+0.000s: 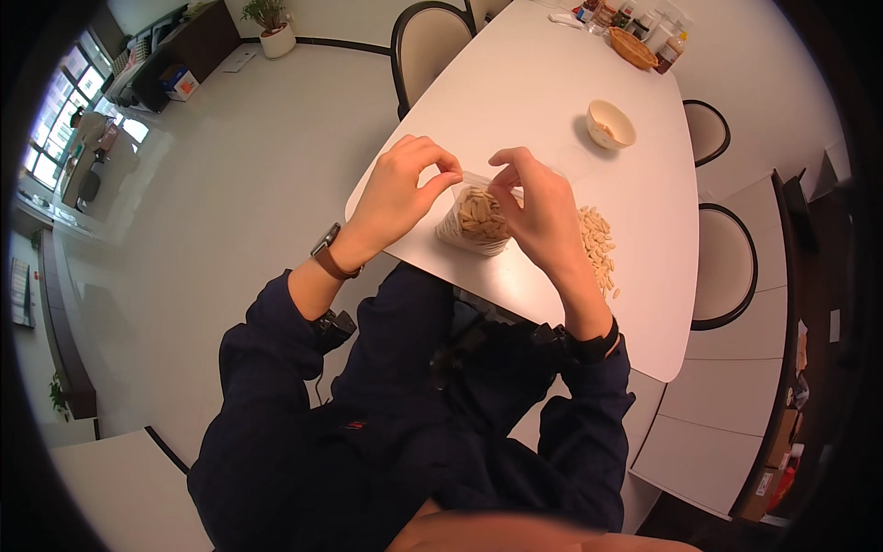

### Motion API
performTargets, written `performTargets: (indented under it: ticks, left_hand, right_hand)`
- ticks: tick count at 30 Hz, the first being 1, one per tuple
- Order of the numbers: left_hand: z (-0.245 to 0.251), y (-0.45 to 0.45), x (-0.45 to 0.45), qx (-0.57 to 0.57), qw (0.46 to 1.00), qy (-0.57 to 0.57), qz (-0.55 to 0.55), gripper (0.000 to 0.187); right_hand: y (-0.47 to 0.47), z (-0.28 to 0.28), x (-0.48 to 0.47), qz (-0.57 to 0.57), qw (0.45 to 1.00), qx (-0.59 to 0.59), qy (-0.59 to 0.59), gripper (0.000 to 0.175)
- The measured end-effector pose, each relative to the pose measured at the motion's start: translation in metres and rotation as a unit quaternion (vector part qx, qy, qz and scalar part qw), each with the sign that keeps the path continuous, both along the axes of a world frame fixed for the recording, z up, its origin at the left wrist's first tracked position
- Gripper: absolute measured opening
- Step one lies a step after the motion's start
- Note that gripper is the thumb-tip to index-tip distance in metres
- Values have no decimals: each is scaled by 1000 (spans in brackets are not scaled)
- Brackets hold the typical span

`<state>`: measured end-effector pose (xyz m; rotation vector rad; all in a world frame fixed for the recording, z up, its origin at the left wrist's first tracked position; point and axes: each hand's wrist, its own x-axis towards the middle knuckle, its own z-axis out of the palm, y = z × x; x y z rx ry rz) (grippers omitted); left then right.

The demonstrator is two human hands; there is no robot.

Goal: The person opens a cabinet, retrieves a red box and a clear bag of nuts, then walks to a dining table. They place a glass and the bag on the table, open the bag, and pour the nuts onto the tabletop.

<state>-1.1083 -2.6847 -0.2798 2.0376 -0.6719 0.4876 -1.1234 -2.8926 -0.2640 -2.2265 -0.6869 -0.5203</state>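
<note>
A clear plastic bag [474, 219] filled with pale, elongated seeds or nuts in their shells stands near the front edge of the white table [483, 276]. My left hand [410, 186] pinches the bag's top left corner between thumb and forefinger. At the other side of the bag's top is my right hand [538, 203], thumb and forefinger close together on the rim; its fingers partly hide the bag. A loose pile of the same seeds or nuts [597, 245] lies on the table just right of my right hand, partly behind my forearm.
A bowl [611, 125] with a few small bits inside stands farther back. Bottles, jars and a wicker basket [632, 48] are at the far end. Chairs [723, 265] flank the table. A person [90, 131] is far off by the window at left.
</note>
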Motion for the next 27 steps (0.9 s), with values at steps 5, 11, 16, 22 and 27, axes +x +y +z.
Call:
performTargets:
  ticks: [5,11,16,22,27]
  left_hand:
    - [-6,-1,2,-4,1000,-21,-2,7]
    - [-2,-4,-1,-23,999,-8,-22,8]
    - [-10,-2,5,4,999,-35,-17,10]
    - [-9,-7,2,-17,998,-54,-34,11]
    - [-4,-6,6,23,993,-117,-10,13]
  right_hand:
    - [3,3,2,25,999,14,28,28]
    - [14,0,3,-5,1000,2,19,28]
    - [6,-5,3,-1,999,-17,-50,18]
    - [7,-7,5,-1,996,-62,-58,6]
    - [-1,-7,8,4,999,-29,-15,11]
